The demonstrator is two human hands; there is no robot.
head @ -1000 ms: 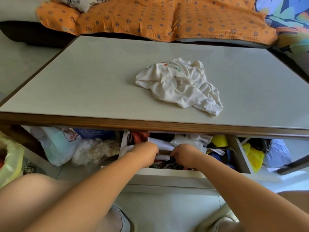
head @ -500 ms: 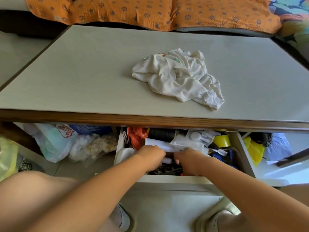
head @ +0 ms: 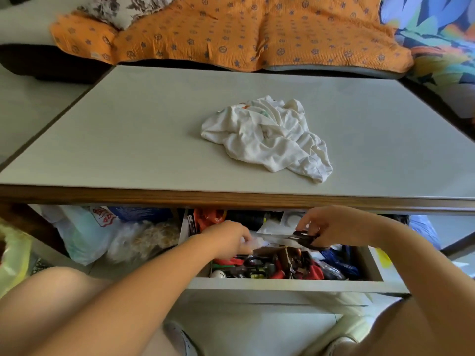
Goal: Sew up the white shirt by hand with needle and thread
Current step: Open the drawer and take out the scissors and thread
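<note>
White shirt (head: pixel 267 140) well beyond right hand (head: pixel 331 226)

Bright, soft daylight, approx. from 3 o'clock; shirt (head: pixel 267 142) casts faint shadow toward 9. Under table (head: pixel 128 140) dimmer, drawer (head: pixel 282 283) contents murky. Wide-angle bend at edges. Left hand (head: pixel 228 240) slightly motion-blurred; bags (head: pixel 84 235) at 8 o'clock soft.

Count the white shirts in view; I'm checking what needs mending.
1: the white shirt lies crumpled on the table, right of centre. The cluttered drawer below may hide more.
</note>
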